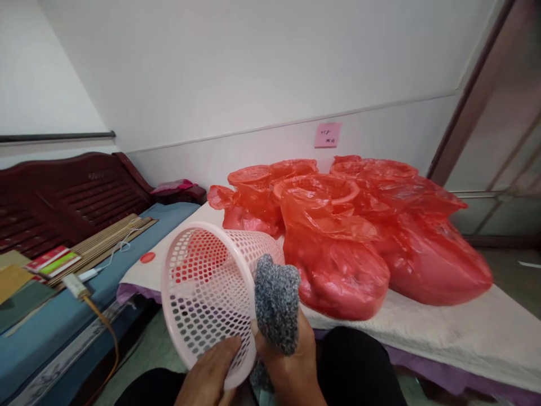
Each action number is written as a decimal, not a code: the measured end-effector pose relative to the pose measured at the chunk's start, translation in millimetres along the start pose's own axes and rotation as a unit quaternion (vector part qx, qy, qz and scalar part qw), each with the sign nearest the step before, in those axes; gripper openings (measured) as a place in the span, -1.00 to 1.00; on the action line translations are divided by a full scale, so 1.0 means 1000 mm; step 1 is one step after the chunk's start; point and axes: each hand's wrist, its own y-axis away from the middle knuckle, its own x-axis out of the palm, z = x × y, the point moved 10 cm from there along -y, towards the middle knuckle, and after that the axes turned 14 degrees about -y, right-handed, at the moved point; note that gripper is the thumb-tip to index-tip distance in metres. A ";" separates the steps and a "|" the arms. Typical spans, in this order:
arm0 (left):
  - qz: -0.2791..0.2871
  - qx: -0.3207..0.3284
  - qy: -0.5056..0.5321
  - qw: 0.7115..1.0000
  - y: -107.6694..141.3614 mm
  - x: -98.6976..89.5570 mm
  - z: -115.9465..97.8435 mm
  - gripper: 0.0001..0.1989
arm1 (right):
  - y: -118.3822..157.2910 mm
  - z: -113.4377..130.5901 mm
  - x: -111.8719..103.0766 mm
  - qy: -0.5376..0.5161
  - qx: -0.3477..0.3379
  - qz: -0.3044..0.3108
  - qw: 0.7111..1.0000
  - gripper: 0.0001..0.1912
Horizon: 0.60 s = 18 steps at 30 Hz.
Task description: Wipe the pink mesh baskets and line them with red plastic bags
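A pale pink perforated plastic basket (240, 254) lies tilted on its side, its open rim facing left and toward me. My left hand (211, 372) grips the lower rim, with its fingers over the edge. A grey speckled cloth (276, 301) is bunched in my right hand (291, 361), which is closed round it beside the basket's rim and outer wall. Just behind, several red plastic bags stand close together; the front one (338, 270) is bulky, and rims of baskets show through some of them.
The bags stand on a white-covered surface (426, 321) with a small red disc (147, 257). At left are a blue-covered wooden bench (169, 217), slats, boxes and a power strip (76, 286) with its cord. A pink note (327, 135) is on the wall.
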 end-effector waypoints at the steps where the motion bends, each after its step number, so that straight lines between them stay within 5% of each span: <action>1: -0.024 0.045 -0.045 0.998 -0.002 -0.003 -0.008 -0.34 | -0.001 -0.003 0.001 -0.012 0.018 0.003 1.000 -0.73; 3: -0.056 0.089 -0.082 0.991 -0.010 -0.011 -0.018 -0.32 | 0.001 -0.009 0.008 -0.027 0.028 0.016 0.999 -0.73; 5: -0.064 0.068 -0.046 0.995 -0.019 -0.020 -0.017 -0.38 | 0.010 -0.014 0.019 -0.016 -0.002 0.036 0.999 -0.65; 9: -0.109 -0.120 0.087 0.983 -0.024 -0.042 0.013 -0.66 | 0.043 -0.032 0.032 0.072 -0.120 0.071 0.988 -0.48; 13: -0.170 -0.390 0.165 0.890 0.007 -0.052 0.052 -0.58 | 0.043 -0.066 0.010 0.189 -0.126 0.057 0.972 -0.41; 16: -0.230 -0.480 0.266 0.804 0.022 -0.059 0.054 -0.50 | 0.031 -0.085 -0.023 0.205 -0.076 -0.034 0.975 -0.45; 18: -0.273 -0.521 0.341 0.733 0.025 -0.063 0.050 -0.53 | 0.038 -0.095 -0.024 0.189 -0.064 -0.052 0.978 -0.44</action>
